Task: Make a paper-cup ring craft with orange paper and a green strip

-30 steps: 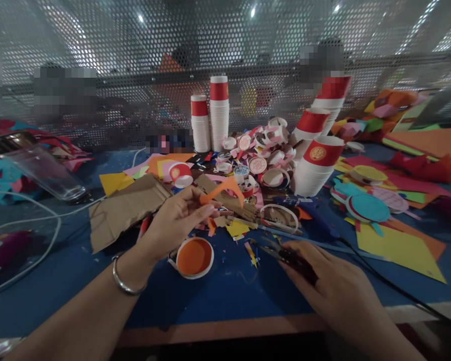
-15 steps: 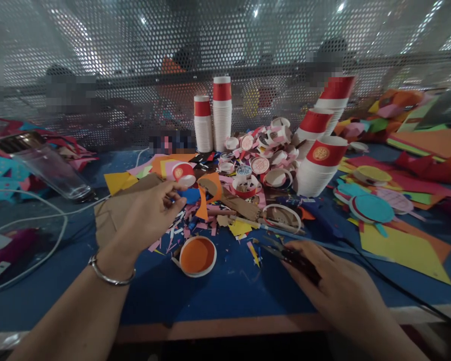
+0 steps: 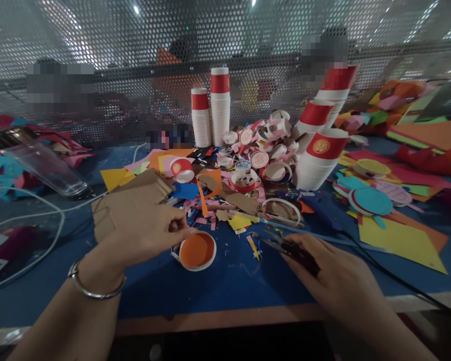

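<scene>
My left hand (image 3: 152,233) hovers at the upper left rim of a shallow round paper piece (image 3: 197,250) with an orange inside and a white edge. Its fingers are loosely curled, with a gap between thumb and forefinger. The thumb tip overlaps the rim; whether it touches cannot be made out. My right hand (image 3: 323,263) is wrapped round the dark handles of a pair of scissors (image 3: 298,255), their slim blades slightly apart and pointing left. Beyond the hands lie an orange paper scrap (image 3: 214,179), brown cardboard (image 3: 130,198) and small paper cuttings (image 3: 240,221).
Stacked red-and-white paper cups (image 3: 220,113) stand at the back, more (image 3: 315,165) at right. Between them is a heap of cut cup rings (image 3: 274,138). A blue tool (image 3: 323,213) trails a black cord. A glass bottle (image 3: 52,168) and white cable (image 3: 62,220) lie left.
My left hand has moved down from beside the orange scrap to the rim of the round paper piece. My right hand still holds the scissors in nearly the same place.
</scene>
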`<action>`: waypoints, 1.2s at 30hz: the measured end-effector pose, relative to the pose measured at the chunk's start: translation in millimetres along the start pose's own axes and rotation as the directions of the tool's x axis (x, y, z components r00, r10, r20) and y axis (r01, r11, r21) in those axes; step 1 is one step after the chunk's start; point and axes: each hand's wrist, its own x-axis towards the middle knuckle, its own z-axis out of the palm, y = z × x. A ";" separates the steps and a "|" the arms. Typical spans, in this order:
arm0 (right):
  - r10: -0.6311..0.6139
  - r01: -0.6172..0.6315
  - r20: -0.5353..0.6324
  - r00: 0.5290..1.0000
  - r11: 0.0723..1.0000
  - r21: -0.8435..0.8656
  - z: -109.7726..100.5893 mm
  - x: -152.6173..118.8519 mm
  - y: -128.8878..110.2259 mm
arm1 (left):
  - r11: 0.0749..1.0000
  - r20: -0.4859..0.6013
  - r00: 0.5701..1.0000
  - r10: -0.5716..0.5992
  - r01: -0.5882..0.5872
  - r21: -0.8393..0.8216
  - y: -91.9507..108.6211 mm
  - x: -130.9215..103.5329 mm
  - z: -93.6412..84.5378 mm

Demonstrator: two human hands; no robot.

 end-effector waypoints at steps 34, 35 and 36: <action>0.015 -0.016 0.033 0.999 0.999 0.043 0.0 -0.8 -0.5 | 0.971 -0.346 0.926 0.153 -0.206 -0.123 30.7 31.7 35.0; 0.019 -0.021 0.035 0.999 0.999 0.047 -0.1 -0.6 -0.7 | 0.972 -0.351 0.924 0.153 -0.205 -0.117 31.8 32.3 36.5; 0.023 -0.025 0.039 0.999 0.998 0.049 0.1 -0.6 -0.9 | 0.974 -0.350 0.924 0.151 -0.200 -0.107 32.9 32.9 37.7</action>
